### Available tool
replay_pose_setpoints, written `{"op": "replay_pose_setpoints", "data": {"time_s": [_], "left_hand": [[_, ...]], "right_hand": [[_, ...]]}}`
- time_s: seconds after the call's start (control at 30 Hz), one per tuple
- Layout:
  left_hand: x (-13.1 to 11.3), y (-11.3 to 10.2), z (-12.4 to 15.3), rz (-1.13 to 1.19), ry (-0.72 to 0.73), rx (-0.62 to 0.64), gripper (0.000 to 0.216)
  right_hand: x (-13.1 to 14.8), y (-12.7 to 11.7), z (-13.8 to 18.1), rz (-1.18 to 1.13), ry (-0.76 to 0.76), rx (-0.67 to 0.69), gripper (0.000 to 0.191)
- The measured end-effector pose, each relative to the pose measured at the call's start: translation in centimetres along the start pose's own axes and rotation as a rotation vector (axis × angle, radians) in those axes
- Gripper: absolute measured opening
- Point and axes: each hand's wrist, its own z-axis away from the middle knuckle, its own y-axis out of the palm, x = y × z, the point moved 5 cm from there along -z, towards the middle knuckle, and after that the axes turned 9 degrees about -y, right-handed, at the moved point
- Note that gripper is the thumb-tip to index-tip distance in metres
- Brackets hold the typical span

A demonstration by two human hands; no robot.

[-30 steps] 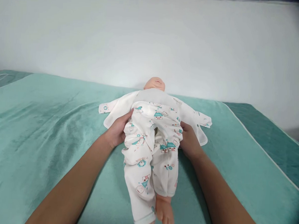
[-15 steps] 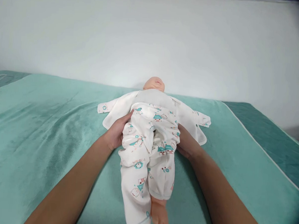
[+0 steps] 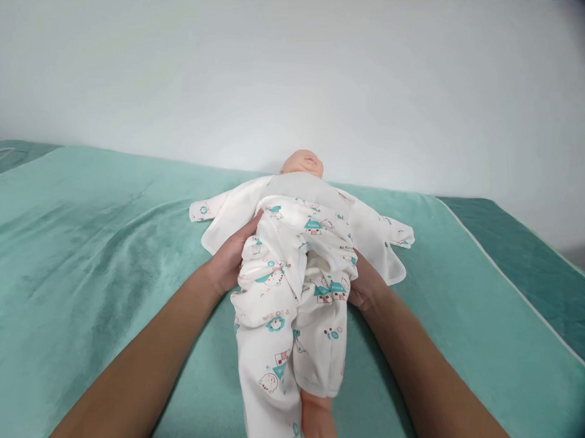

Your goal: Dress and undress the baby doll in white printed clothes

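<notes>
A baby doll (image 3: 302, 163) lies on its back on a teal blanket (image 3: 85, 247), its head toward the wall. It wears white printed trousers (image 3: 288, 310), and an open white printed jacket (image 3: 229, 212) is spread out under it. My left hand (image 3: 229, 258) grips the trousers at the doll's left hip. My right hand (image 3: 365, 281) holds the trousers at the other hip, with its fingers mostly hidden under the cloth. One bare foot (image 3: 318, 426) sticks out of a trouser leg at the bottom edge.
A pale wall (image 3: 300, 75) rises right behind the doll's head. A darker teal surface (image 3: 530, 270) edged with a white line shows beyond the blanket at the right.
The doll's lower body and legs have slid toward me. Both hands stay clamped at the hips, and the foot has moved down to the frame's bottom edge.
</notes>
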Motion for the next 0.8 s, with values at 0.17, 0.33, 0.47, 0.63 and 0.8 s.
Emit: {"op": "replay_pose_setpoints", "data": {"time_s": [0.17,0.33,0.47,0.63,0.8], "left_hand": [[-0.5,-1.3,-0.3,-0.062,0.08,-0.038,0.057],[-1.3,-2.4,0.0,-0.102,0.148,-0.1,0.054],[-1.5,-2.9,0.1,-0.071,0.164,-0.13,0.054],[-1.7,-2.8,0.1,-0.012,0.137,-0.153,0.046],[-2.1,-2.8,0.4,-0.014,0.155,-0.166,0.04]], "right_hand": [[0.2,0.1,0.1,-0.083,0.024,-0.01,0.056],[0.6,-0.4,0.1,-0.075,0.007,-0.024,0.055],[0.5,-1.0,-0.1,-0.072,-0.016,-0.067,0.046],[0.8,-1.2,-0.1,-0.039,-0.033,-0.106,0.04],[2.5,-0.8,0.2,0.048,-0.057,-0.091,0.026]]}}
